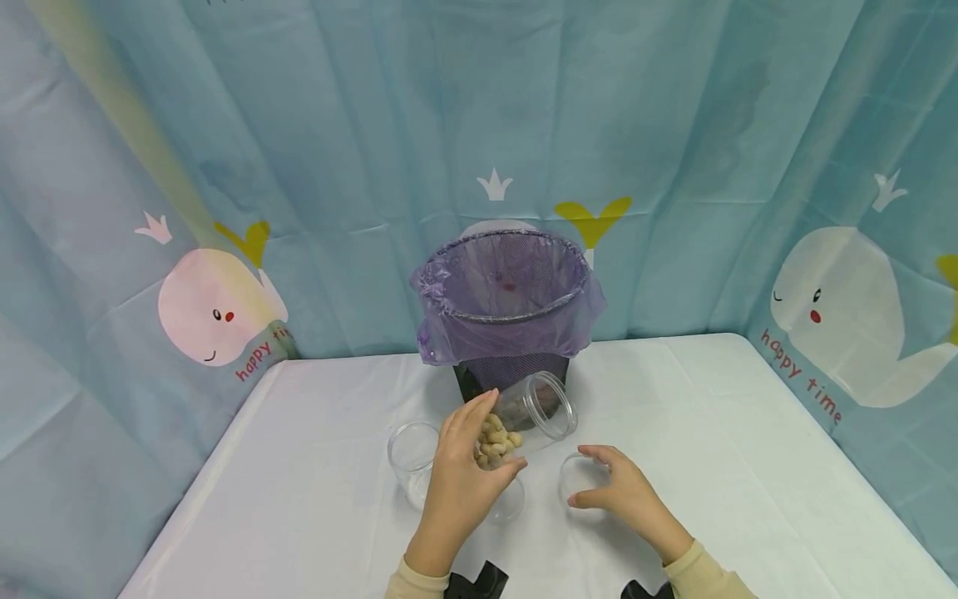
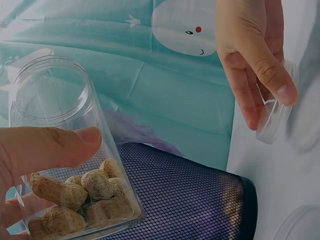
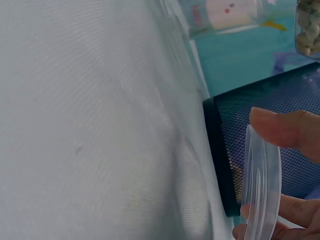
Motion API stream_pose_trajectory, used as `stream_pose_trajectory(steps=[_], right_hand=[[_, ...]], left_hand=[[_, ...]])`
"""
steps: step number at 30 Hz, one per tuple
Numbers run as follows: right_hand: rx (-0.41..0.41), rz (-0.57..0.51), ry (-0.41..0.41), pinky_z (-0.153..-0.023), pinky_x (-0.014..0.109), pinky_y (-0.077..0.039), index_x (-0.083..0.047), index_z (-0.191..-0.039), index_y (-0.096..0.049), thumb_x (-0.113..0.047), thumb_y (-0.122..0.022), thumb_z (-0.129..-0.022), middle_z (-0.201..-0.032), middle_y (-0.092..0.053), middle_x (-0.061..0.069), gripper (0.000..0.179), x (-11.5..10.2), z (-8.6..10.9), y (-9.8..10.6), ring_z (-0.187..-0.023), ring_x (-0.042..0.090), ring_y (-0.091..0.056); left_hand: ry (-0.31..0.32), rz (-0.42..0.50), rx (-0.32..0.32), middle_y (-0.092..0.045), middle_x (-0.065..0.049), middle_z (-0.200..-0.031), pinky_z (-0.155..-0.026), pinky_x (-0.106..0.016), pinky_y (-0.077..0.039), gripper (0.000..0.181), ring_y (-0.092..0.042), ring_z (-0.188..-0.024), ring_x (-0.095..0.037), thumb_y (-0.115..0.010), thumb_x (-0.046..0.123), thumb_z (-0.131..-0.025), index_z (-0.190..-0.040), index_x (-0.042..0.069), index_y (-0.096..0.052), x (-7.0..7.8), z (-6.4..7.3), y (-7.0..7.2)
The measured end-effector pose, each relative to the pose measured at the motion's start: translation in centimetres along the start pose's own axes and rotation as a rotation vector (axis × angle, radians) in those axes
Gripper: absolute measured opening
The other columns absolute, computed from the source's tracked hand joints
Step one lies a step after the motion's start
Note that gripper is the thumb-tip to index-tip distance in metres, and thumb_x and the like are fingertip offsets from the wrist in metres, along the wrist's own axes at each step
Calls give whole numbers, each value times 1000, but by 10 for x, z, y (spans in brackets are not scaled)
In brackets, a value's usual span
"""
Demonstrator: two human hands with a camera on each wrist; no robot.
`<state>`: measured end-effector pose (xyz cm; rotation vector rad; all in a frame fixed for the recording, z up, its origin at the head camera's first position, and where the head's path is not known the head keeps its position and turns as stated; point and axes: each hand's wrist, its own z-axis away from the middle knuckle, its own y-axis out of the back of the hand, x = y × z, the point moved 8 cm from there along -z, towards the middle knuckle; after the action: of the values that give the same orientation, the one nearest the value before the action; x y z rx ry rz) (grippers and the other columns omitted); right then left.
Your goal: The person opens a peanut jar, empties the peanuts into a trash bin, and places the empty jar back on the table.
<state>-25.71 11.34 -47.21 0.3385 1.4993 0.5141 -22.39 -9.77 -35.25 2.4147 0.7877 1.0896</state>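
My left hand (image 1: 458, 487) grips a clear plastic jar (image 1: 552, 409), tipped on its side with the uncovered mouth toward the right. Peanuts (image 1: 496, 441) lie inside, gathered at the bottom end in the left wrist view. Lower and to the right, my right hand (image 1: 632, 497) pinches a clear round lid (image 3: 262, 185) by its rim between thumb and fingers. The lid stands apart from the jar, just over the table. A second clear jar (image 1: 413, 449) stands left of my left hand, and another clear round lid (image 1: 509, 502) lies between the hands.
Behind the jar stands a black mesh waste bin (image 1: 516, 366) lined with a purple bag (image 1: 509, 337). The white-covered table (image 1: 711, 416) meets a blue curtain (image 1: 674, 166) printed with whales at the back and sides.
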Motion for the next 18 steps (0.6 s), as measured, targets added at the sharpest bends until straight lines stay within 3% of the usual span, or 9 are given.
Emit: stream_pose_trajectory(steps=[18], right_hand=[[-1, 62, 10, -110, 65, -38, 5, -129, -61, -15, -92, -60, -137, -56, 28, 78, 6, -4, -7, -132, 51, -46]], left_hand=[[-7, -10, -7, -56, -5, -141, -99, -45, -55, 87, -53, -126, -27, -95, 9, -61, -139, 9, -56, 0, 1, -2]])
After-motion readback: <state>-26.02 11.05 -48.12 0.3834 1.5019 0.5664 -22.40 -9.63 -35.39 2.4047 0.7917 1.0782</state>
